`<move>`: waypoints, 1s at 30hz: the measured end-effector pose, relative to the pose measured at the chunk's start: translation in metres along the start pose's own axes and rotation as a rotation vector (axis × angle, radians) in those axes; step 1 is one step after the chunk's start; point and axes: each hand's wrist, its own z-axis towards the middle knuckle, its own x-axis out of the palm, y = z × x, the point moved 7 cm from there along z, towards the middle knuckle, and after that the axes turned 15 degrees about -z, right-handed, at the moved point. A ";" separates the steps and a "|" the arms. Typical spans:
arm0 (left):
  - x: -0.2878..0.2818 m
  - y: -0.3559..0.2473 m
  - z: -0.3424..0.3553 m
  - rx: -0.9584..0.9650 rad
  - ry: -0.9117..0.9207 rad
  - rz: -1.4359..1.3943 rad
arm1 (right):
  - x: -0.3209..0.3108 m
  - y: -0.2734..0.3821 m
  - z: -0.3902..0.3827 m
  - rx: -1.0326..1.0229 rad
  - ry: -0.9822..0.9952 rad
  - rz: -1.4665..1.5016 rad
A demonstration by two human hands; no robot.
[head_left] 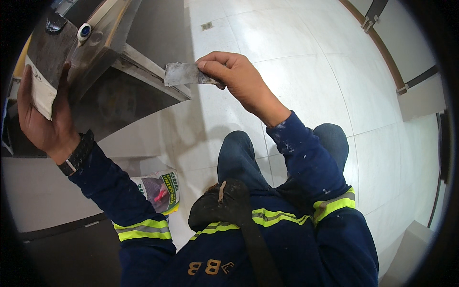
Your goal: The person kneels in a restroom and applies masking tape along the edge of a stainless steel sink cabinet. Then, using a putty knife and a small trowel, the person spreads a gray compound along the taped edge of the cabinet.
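At the far left, my left hand holds a flat off-white block, fingers along one side and thumb along the other. It is beside a dark wooden surface. My right hand pinches a thin, smeared rectangular scraper blade between thumb and fingers. The blade overlaps the pale front edge of a dark cabinet; whether it touches that edge I cannot tell.
On the cabinet top are a white tube-like thing with a blue round end and a dark glossy lump. A printed plastic bag stands by my left forearm. White floor tiles extend towards hinged panels at right.
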 end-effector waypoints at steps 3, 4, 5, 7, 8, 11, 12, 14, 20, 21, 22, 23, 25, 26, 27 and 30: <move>-0.004 -0.004 0.003 0.020 0.080 0.099 | 0.000 -0.009 -0.006 0.045 0.011 -0.062; -0.005 -0.007 0.004 0.054 0.132 0.200 | 0.001 -0.014 -0.008 0.057 0.012 -0.077; -0.005 -0.008 0.004 0.063 0.151 0.234 | 0.001 -0.020 -0.010 0.069 0.013 -0.092; -0.004 -0.005 0.005 0.053 0.158 0.230 | -0.001 -0.028 -0.016 0.097 0.017 -0.102; -0.004 -0.003 0.005 0.048 0.158 0.225 | -0.002 -0.033 -0.019 0.112 0.019 -0.108; -0.007 -0.005 0.009 0.059 0.196 0.234 | 0.000 -0.054 -0.022 0.140 0.017 -0.097; -0.012 -0.007 0.013 0.055 0.218 0.218 | 0.001 -0.060 -0.023 0.133 0.014 -0.107; -0.027 -0.007 0.027 0.000 0.280 0.075 | -0.002 -0.068 -0.026 0.119 0.003 -0.135; -0.010 -0.001 0.011 -0.003 0.136 0.057 | -0.023 -0.081 -0.058 0.316 -0.069 0.112; -0.007 -0.004 0.008 0.024 0.116 0.099 | -0.016 -0.076 -0.065 0.321 -0.060 0.189; -0.004 -0.005 0.006 0.048 0.096 0.139 | -0.009 -0.066 -0.074 0.332 -0.053 0.270; -0.006 -0.006 0.006 0.072 0.140 0.157 | -0.002 -0.054 -0.082 0.345 -0.045 0.350; -0.011 0.001 0.016 -0.080 0.304 -0.057 | 0.006 -0.013 -0.092 0.199 -0.040 0.230; -0.023 0.002 0.030 -0.257 0.412 -0.285 | 0.011 0.002 -0.092 0.128 -0.040 0.172; -0.023 -0.001 0.032 -0.264 0.425 -0.293 | 0.014 0.023 -0.089 -0.091 -0.153 0.069; -0.013 -0.008 0.015 0.048 0.264 0.095 | 0.027 0.068 -0.092 -0.590 -0.330 -0.233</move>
